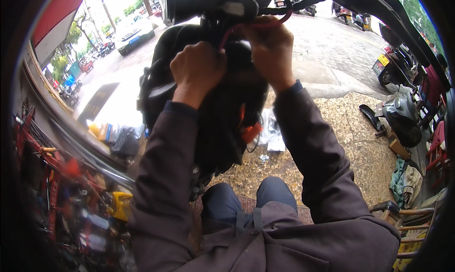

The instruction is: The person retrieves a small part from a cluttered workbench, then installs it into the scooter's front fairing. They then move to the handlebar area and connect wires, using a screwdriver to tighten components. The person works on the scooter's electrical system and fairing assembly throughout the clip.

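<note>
Both my hands are raised to a black motor-scooter body (213,106), whose panels and inner parts are dark and hard to make out. A thin red cable (231,31) bends between the hands and curves up to the right. My left hand (198,68) is closed in a fist beside the cable's lower end; what its fingers hold is hidden. Higher and to the right, my right hand (271,54) has its fingers closed at the red cable. Below the hands, an orange-red part (251,132) with a thin dark wire loop hangs at the scooter's right side.
Tools and parts crowd a red rack (54,191) at left, near a yellow case (122,205). A dark bag (125,139) lies by the sill. At right are a grey-black scooter part (403,118), cloths (405,182) and a wooden chair (417,215). Parked scooters stand beyond.
</note>
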{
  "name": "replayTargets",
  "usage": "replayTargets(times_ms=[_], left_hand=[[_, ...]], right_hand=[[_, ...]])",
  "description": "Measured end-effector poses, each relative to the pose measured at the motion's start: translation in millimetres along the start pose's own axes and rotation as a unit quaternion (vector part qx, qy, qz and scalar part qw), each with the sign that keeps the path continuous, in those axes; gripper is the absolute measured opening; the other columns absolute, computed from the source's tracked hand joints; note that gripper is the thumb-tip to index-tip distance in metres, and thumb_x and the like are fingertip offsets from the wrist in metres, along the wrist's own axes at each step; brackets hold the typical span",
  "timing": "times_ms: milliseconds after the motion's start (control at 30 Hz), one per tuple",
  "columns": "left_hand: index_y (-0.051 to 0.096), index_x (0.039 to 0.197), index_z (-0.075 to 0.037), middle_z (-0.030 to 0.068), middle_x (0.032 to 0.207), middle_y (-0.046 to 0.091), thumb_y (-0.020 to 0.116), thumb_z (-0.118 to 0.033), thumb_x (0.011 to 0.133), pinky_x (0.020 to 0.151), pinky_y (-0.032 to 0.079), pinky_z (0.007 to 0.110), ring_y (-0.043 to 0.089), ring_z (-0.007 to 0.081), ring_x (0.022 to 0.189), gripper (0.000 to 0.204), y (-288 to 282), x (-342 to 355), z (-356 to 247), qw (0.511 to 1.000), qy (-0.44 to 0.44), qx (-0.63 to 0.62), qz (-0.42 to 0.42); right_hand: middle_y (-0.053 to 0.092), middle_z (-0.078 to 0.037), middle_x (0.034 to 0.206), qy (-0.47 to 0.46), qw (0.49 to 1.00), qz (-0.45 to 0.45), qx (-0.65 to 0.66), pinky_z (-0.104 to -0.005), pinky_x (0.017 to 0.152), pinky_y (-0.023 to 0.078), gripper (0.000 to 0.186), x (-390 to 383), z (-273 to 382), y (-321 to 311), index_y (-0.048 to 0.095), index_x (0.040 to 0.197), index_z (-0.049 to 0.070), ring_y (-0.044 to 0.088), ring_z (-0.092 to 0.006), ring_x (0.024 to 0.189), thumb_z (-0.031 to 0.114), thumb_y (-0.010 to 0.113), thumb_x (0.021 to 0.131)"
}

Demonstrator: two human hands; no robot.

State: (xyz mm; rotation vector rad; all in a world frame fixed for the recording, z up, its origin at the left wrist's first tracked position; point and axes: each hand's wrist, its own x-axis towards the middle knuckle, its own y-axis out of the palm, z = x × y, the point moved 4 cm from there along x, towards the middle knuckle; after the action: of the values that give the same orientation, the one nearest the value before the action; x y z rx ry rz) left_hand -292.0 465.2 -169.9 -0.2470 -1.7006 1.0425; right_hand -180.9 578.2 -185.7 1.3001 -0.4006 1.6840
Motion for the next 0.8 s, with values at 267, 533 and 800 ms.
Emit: replayTargets(times_ms=[267, 533, 800], left_hand=[[0.073, 0.083, -0.008, 0.0182, 0.086, 0.072, 0.065, -0.049, 0.086, 0.072, 0.056, 0.047, 0.071, 0.0382, 0.087, 0.041, 0, 3, 1, 1.0, -0.003, -0.006, 0.018], [0.074, 0.088, -0.009, 0.0188, 0.088, 0.072, 0.066, -0.051, 0.085, 0.074, 0.057, 0.046, 0.071, 0.0381, 0.089, 0.043, 0, 2, 2, 1.0, -0.006, 0.003, 0.019], [0.074, 0.087, -0.006, 0.0206, 0.083, 0.072, 0.07, -0.048, 0.084, 0.072, 0.057, 0.045, 0.071, 0.0393, 0.084, 0.042, -10, 0, 15, 0.999, 0.017, -0.03, -0.02]], right_hand=[[0.071, -0.014, 0.074, -0.072, 0.964, 0.014, -0.257, -0.0373, 0.057, 0.053, 0.022, 5, 12, -2, 0.071, 0.081, 0.004, 0.071, -0.0307, 0.068, 0.024, 0.077, 0.084], [0.073, -0.012, 0.079, -0.036, 0.919, 0.068, -0.387, -0.0433, 0.063, 0.055, 0.035, 16, -1, 10, 0.078, 0.089, 0.015, 0.071, -0.0333, 0.074, 0.048, 0.075, 0.081], [0.074, -0.008, 0.078, -0.056, 0.907, 0.079, -0.411, -0.0412, 0.062, 0.055, 0.032, 23, 2, 8, 0.078, 0.089, 0.015, 0.071, -0.0306, 0.071, 0.045, 0.079, 0.078]])
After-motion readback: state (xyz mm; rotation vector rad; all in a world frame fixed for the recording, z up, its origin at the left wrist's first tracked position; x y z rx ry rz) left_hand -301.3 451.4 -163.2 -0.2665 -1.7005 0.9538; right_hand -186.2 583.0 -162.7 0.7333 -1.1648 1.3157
